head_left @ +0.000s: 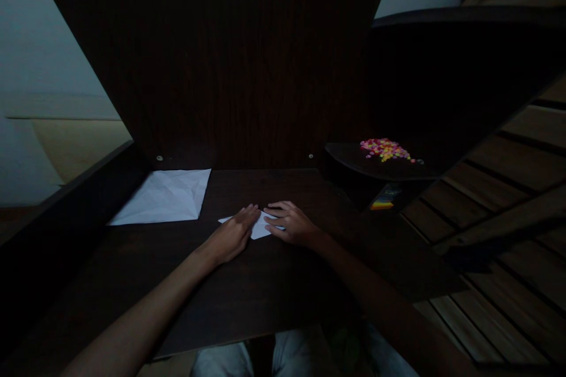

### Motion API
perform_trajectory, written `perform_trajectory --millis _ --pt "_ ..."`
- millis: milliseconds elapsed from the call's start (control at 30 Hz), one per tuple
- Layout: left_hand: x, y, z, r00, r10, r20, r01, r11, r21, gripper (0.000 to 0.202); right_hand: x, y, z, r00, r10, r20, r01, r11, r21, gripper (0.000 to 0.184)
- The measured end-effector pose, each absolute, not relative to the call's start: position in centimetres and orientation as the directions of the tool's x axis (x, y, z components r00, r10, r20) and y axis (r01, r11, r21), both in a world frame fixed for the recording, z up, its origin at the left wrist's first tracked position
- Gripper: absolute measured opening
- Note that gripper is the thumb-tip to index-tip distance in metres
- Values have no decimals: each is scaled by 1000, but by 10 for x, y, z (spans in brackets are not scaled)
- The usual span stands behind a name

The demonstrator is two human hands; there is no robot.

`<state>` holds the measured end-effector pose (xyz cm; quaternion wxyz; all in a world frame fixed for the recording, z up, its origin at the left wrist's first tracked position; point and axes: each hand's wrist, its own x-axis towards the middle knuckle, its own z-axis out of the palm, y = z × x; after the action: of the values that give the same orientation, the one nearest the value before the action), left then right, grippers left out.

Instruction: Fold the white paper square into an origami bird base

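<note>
head view: we see a small piece of folded white paper (260,231) in the lower middle of the frame, flat on the dark table (247,300), partly hidden under both hands. its edges look straight, with a thin point poking out to the left, so we take it to be creased in layers, though the count is beyond us. our left hand (234,234) lies palm down across it, fingers together and nearly straight; our right hand (290,225) rests on its other end with the fingers spread and slightly bent. neither grip is closed around anything: both press from above, probably because thin paper slides and springs up unless weighted at both ends. we cannot tell whether a thumb tucks beneath it.

left of the hands, a larger white sheet (165,197) lies crinkled, with faint crease lines, perhaps set aside to leave the middle free for working. the table has a dark, smooth, wood-grained look, matching the tall back panel (230,70) above. at the right of the frame, a rounded shelf (347,155) carries a loose heap of tiny bright pieces (384,149), pink, yellow and orange, likely kept there out of the way; their material is too small to judge.
</note>
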<state>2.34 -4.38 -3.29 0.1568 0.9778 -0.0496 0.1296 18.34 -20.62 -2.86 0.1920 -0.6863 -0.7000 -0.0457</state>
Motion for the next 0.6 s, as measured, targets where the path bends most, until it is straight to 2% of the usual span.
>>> perform_trajectory --millis 233,467,600 --pt "25 -47 -36 969 -21 246 -85 -964 251 44 181 -206 -27 19 934 357 968 73 -241 22" --pt "23 -43 -26 947 -5 322 -85 -968 234 35 177 -207 -14 227 925 304 862 -45 -505 25" --pt "20 -43 -17 919 110 379 23 -974 226 24 179 -207 -12 251 913 322 820 -23 -572 18"
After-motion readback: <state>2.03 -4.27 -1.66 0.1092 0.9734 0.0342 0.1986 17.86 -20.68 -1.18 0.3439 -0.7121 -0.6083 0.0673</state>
